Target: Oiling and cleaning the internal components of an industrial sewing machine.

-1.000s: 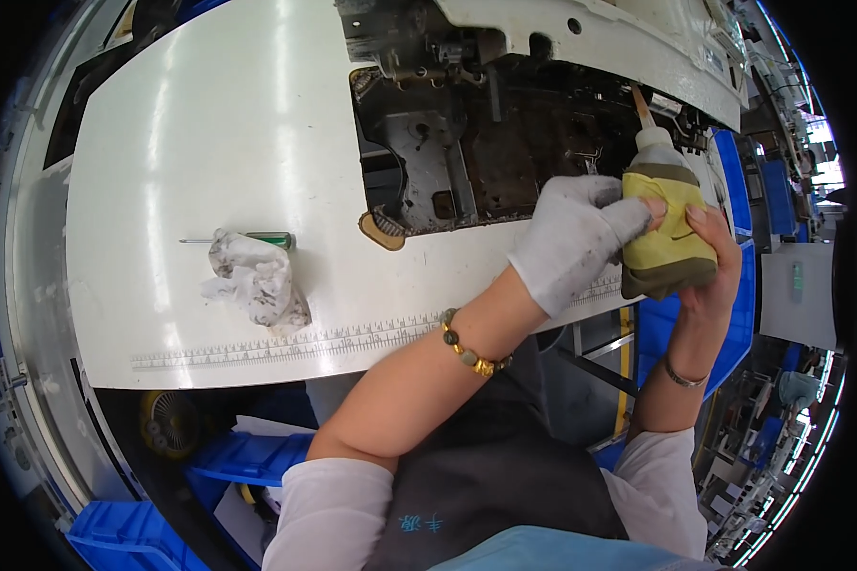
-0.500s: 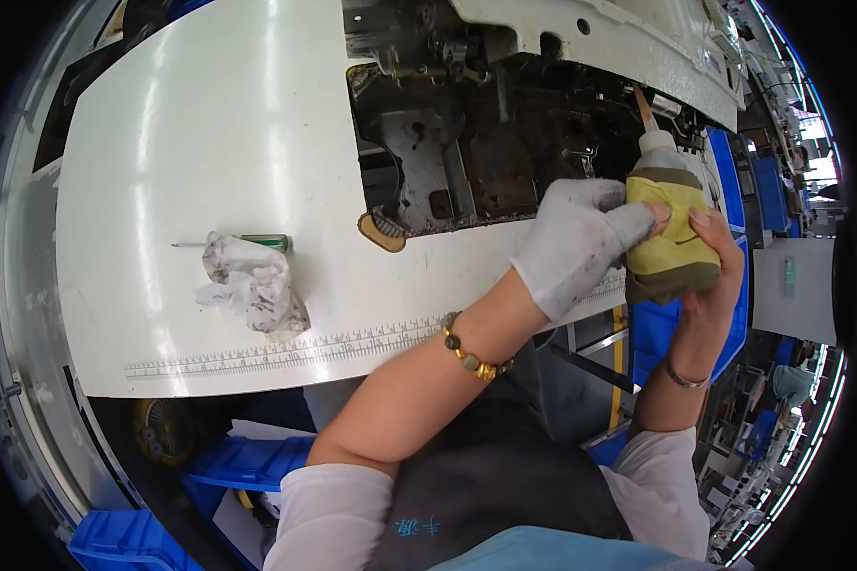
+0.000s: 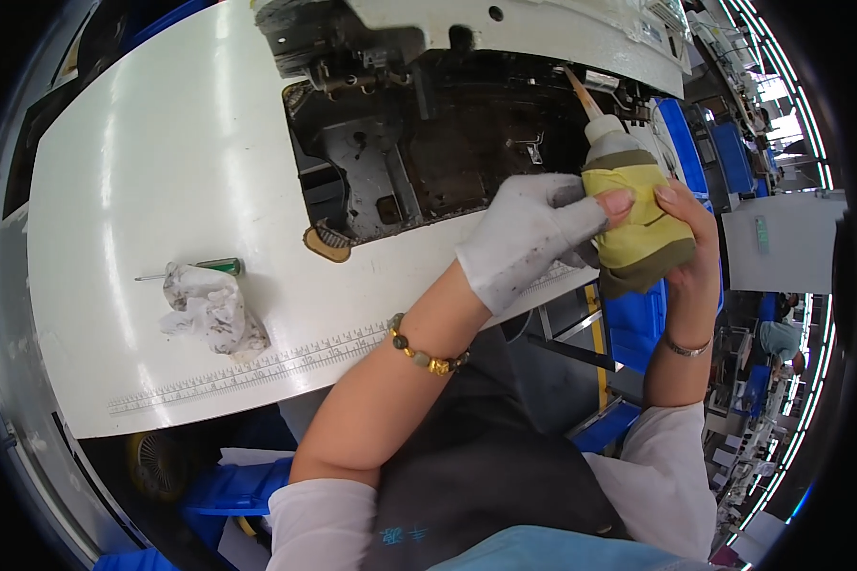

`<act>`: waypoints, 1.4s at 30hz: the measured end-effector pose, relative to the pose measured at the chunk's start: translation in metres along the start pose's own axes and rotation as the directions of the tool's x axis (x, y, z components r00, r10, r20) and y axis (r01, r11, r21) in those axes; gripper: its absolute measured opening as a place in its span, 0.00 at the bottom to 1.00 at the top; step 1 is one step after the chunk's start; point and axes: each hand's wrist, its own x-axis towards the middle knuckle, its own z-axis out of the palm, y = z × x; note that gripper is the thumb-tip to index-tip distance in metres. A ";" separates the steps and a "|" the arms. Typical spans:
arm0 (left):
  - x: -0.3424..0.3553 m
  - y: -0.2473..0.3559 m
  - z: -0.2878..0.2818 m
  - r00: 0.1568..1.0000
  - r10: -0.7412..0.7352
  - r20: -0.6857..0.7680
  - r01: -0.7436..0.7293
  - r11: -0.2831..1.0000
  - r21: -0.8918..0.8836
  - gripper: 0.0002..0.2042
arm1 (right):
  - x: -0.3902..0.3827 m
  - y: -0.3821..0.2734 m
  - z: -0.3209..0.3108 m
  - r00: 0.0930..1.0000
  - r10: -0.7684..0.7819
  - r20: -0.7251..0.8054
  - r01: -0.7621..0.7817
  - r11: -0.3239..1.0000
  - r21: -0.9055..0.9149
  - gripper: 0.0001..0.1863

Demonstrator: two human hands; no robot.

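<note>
A translucent squeeze bottle (image 3: 614,145), white-capped, tilts at 2 o'clock in view — its tapered tan nozzle (image 3: 584,97) aimed toward 11 o'clock — wrapped in yellow, olive-edged cloth (image 3: 644,221).

The gloved left hand (image 3: 528,231) and bare right hand (image 3: 695,233) hold a yellow-wrapped bottle (image 3: 635,181)

White glove (image 3: 509,249) on left hand (image 3: 543,221), cloth scuffed with grey smudges, thumb tip poking out bare. Round-bead bracelet (image 3: 438,365) on same wrist, dark, greenish and gold beads. Right hand (image 3: 692,233) gloveless, thin silvery bangle (image 3: 687,351) at wrist. White short sleeves (image 3: 324,519), loose. Dark grey apron (image 3: 490,466), small bright-blue lettering (image 3: 405,535) on front. Pale blue cloth (image 3: 571,549) nearest from where I stand, kind unclear.
</note>
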 end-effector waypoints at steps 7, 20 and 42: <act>0.004 -0.019 0.010 0.999 -0.036 -0.028 0.034 0.997 -0.066 0.28 | -0.018 -0.034 -0.004 0.989 -0.098 0.108 0.141 0.826 -0.546 0.23; 0.008 -0.034 0.040 0.991 0.023 -0.134 -0.042 0.988 -0.146 0.20 | -0.030 -0.025 0.011 0.903 -0.305 0.302 0.302 -0.048 -0.952 0.37; -0.050 -0.066 0.031 0.999 0.006 -0.046 0.018 0.855 0.518 0.12 | -0.025 -0.070 -0.003 0.916 -0.266 0.301 0.323 0.044 -0.945 0.22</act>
